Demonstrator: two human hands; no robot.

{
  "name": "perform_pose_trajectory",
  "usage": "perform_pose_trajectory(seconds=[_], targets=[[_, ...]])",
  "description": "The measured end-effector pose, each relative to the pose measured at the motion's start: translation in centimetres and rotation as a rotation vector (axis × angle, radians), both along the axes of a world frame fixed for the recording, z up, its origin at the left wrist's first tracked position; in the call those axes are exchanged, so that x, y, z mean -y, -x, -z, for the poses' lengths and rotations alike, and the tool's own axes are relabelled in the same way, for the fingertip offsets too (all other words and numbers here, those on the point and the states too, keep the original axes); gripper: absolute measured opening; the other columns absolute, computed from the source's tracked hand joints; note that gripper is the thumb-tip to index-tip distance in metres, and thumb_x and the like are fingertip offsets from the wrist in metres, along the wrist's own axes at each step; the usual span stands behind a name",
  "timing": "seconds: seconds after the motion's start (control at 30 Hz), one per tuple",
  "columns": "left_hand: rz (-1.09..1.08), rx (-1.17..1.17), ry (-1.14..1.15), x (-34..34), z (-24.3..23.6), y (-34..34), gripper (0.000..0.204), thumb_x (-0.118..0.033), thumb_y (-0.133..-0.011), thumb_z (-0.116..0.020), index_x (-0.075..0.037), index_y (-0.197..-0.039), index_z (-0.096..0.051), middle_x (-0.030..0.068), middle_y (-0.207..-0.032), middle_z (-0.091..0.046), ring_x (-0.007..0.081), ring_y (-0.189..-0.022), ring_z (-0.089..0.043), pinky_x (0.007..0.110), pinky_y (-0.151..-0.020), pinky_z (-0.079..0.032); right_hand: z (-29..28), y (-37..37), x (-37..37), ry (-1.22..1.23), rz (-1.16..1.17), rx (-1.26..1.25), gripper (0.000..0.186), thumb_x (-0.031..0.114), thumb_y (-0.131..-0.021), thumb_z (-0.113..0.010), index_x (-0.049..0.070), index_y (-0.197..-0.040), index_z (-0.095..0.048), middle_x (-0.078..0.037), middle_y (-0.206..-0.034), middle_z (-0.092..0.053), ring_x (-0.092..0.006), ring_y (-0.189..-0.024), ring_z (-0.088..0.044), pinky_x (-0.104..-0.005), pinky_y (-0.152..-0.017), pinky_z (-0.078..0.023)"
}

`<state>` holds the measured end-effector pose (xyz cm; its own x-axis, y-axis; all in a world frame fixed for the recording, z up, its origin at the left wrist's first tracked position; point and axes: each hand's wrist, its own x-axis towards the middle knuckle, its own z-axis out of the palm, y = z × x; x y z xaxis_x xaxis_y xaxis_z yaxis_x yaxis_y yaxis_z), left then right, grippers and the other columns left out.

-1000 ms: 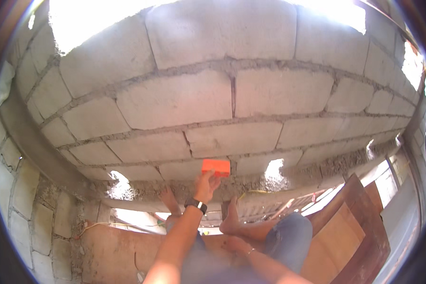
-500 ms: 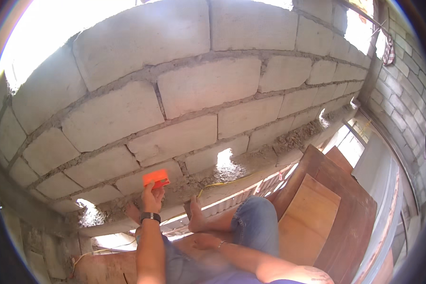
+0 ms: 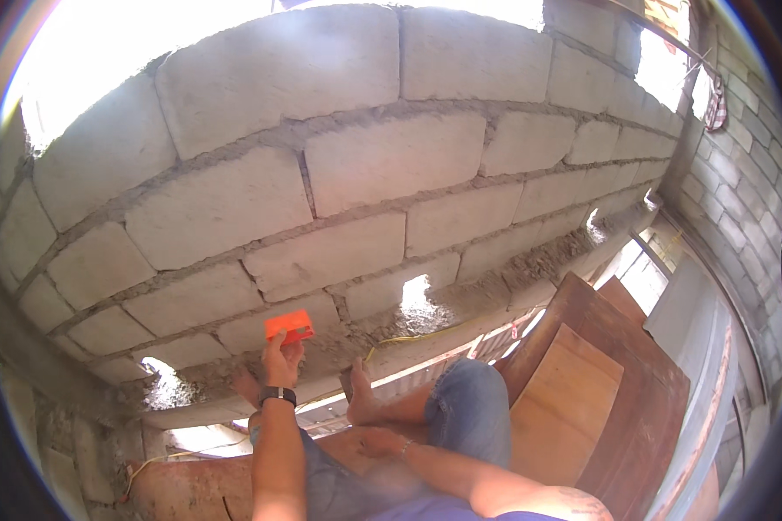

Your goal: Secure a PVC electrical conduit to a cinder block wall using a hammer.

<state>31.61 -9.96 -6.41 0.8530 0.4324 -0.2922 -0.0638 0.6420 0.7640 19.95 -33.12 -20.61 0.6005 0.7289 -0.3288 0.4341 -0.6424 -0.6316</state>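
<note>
My left hand [image 3: 283, 354] grips a flat, bright orange rectangular object [image 3: 288, 326], raised in front of the lower course of the block wall [image 3: 440, 220]; whether the object touches the wall I cannot tell. A dark watch band is on that wrist. My right hand [image 3: 378, 442], with a bracelet at the wrist, rests low between my bent legs on or just above the brown board [image 3: 343, 447], its fingers loosely apart and holding nothing visible. My bare foot [image 3: 361, 401] is close to the ledge at the foot of the wall.
Dark and light wooden panels [image 3: 566, 404] lie to my right beside grey metal sheets [image 3: 695, 306]. A rough mortar ledge [image 3: 487, 308] with a yellow cord [image 3: 413, 339] runs below the wall, which has several bright holes. Corrugated sheeting shows through gaps under the ledge.
My view has turned to the right since a second ago, bringing the right side wall into sight. My left hand still holds the orange object; little differs over the last half second.
</note>
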Motion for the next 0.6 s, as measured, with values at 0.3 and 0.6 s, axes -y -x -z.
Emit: perform_pose_trajectory(seconds=[0.3, 0.6], targets=[[-0.007, 0.050, -0.014, -1.3, 0.4, -0.2, 0.026, -0.023, -0.081, -0.070, -0.012, -0.102, -0.060, 0.0046, -0.091, -0.065, 0.0174, -0.083, -0.062, 0.035, -0.075, -0.052, 2.8, -0.6, -1.0, -0.017, -0.084, 0.020, 0.043, 0.035, -0.082, -0.060, 0.005, -0.113, -0.061, -0.022, -0.109, -0.063, -0.0392, -0.099, -0.060, -0.0455, -0.088, -0.047], [-0.014, 0.040, 0.052, 0.3, 1.3, -0.9, 0.028, -0.022, -0.079, -0.072, -0.014, -0.102, -0.059, 0.0017, -0.093, -0.065, 0.0165, -0.080, -0.061, 0.036, -0.072, -0.052, 4.2, 0.3, 1.1, -0.171, -0.335, 0.178, 0.040, 0.039, -0.083, -0.058, 0.005, -0.101, -0.066, -0.022, -0.096, -0.065, -0.0391, -0.091, -0.061, -0.0457, -0.083, -0.047]])
